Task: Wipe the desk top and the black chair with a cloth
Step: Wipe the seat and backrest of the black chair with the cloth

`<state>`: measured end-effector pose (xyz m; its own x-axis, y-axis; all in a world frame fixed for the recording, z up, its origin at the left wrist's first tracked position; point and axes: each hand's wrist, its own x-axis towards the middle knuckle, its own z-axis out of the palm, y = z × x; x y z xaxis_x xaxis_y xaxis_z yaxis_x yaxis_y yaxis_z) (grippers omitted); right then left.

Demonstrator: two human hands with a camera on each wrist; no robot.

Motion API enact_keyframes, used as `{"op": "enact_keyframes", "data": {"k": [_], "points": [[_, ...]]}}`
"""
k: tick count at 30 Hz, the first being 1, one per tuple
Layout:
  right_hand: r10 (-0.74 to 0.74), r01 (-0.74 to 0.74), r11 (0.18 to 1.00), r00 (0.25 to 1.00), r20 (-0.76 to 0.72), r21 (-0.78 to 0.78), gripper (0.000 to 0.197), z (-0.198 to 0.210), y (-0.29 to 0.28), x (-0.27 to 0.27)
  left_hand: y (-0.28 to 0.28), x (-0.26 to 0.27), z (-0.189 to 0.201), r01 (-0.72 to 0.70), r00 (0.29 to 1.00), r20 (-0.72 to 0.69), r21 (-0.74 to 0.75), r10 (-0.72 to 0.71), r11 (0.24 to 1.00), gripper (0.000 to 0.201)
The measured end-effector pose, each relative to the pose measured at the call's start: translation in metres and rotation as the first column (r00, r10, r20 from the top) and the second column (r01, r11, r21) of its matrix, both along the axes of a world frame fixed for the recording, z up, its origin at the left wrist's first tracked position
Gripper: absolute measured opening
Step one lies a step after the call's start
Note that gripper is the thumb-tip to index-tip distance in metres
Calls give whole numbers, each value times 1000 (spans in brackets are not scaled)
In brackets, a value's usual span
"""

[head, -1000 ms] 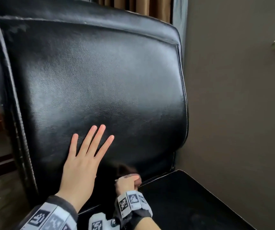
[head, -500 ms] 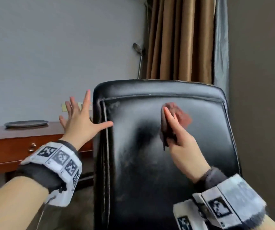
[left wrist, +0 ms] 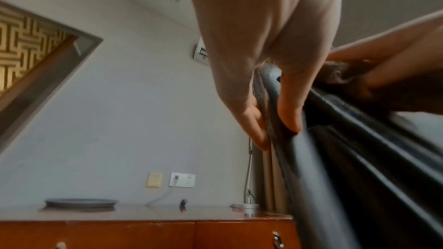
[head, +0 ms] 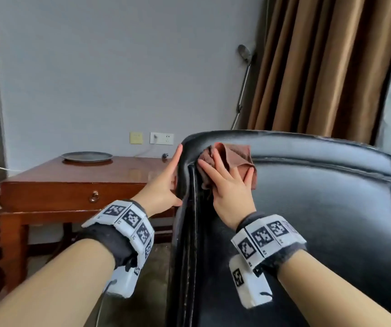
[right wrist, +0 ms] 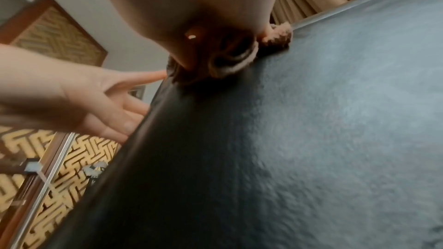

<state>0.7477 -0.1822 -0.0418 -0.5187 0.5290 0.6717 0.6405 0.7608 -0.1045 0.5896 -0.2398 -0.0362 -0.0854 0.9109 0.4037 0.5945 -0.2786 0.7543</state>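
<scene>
The right hand (head: 227, 185) lay flat with fingers spread, pressing the brown cloth (head: 233, 156) against the top left corner of the black chair (head: 308, 208) backrest. The left hand (head: 166, 185) braced the chair's outer left edge, fingers straight and thumb on the front face, holding nothing. The cloth looked soft, light and bunched; it likely needed a broad palm to keep it from folding under. The leather looked smooth and slick, so the chair may shift unless steadied at that edge. Behind, to the left, stood the wooden bench (head: 76, 185), carrying a dark plate (head: 87, 156) that would stand in the way of wiping there. Curtains (head: 319, 67) hung beyond the chair.
</scene>
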Motion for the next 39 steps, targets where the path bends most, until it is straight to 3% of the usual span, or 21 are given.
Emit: {"op": "enact_keyframes", "data": {"k": [5,8,11,15,18,20,24,26,27,29,30,32,34,36,39], "points": [[103,-126,945,991,90,303,63,-44,-4,-7,-11,-14,-26,-1,991,134,102,-13,995,100],[190,-249,899,963,192,361,60,-81,-12,-2,-8,-11,-52,-55,992,115,103,43,993,79],[165,-250,894,955,246,371,59,-94,-15,6,-2,-3,-67,-81,987,148,110,65,991,70],[48,-111,950,976,213,292,62,-57,-13,-5,4,1,-65,-25,977,213,96,4,995,67],[-53,-19,951,973,223,310,65,-60,-12,-23,6,1,-66,13,957,289,83,-36,996,67],[-59,-39,947,955,289,320,66,-81,-12,-32,11,-4,-63,26,952,304,58,-43,998,72],[-134,-22,965,815,564,262,55,-147,-45,-43,10,-8,-68,43,944,327,33,-51,999,83],[-110,85,994,846,522,73,38,-172,-64,-41,11,-6,-69,64,942,330,18,-67,998,84],[-35,44,999,864,502,-5,36,-185,-67,-39,12,-5,-68,70,942,329,10,-70,997,84],[-8,8,1000,889,457,2,28,-203,-62,-37,11,-6,-65,79,941,331,-17,-69,997,84],[-38,19,999,878,477,45,22,-193,-64,-35,9,-6,-62,81,943,327,-40,-64,996,84],[-24,16,1000,899,437,22,44,-152,-60,-32,4,-8,-54,85,936,351,-105,-43,991,81],[-46,45,999,928,370,11,53,-105,-53,-27,2,-8,-44,92,923,383,-152,-27,984,74],[-50,37,998,945,323,46,53,-72,-52,-22,-2,-5,-35,91,914,407,-196,-4,976,67],[35,-50,998,947,319,39,49,-55,-57,-21,-4,-7,-28,76,923,383,-273,36,959,63]]}}
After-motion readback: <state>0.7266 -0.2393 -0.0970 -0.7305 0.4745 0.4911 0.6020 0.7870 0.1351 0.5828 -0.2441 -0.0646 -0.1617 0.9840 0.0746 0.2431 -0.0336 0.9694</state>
